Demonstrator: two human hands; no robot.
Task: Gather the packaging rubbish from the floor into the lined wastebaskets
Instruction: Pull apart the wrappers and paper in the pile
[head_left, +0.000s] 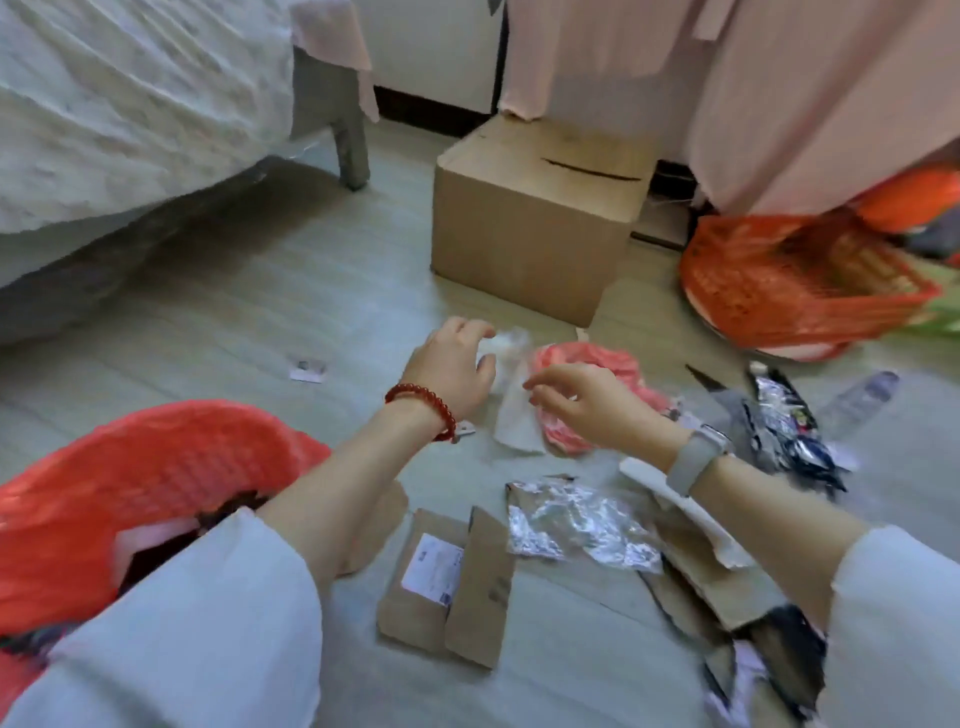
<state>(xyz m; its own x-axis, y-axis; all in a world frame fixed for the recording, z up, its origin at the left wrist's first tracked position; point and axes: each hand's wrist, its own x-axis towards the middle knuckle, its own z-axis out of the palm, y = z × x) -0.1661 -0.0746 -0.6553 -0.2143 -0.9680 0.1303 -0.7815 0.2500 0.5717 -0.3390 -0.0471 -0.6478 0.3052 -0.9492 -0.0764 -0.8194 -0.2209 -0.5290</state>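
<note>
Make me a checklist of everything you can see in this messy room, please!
Surface: pale wood-look floor, littered.
Job's things: red-lined wastebasket near left; second red wastebasket far right, tilted; clear wrapper; pink bag; foil wrapper; brown mailer; torn cardboard; dark foil packets; plastic bottle; paper scrap.
Clutter: closed cardboard box.
Grips: left hand touches the clear wrapper, hold unclear; right hand loosely curled above the pink bag, holding nothing.
Cables: nothing seen.
Surroundings: bed left; pink curtain behind.
</note>
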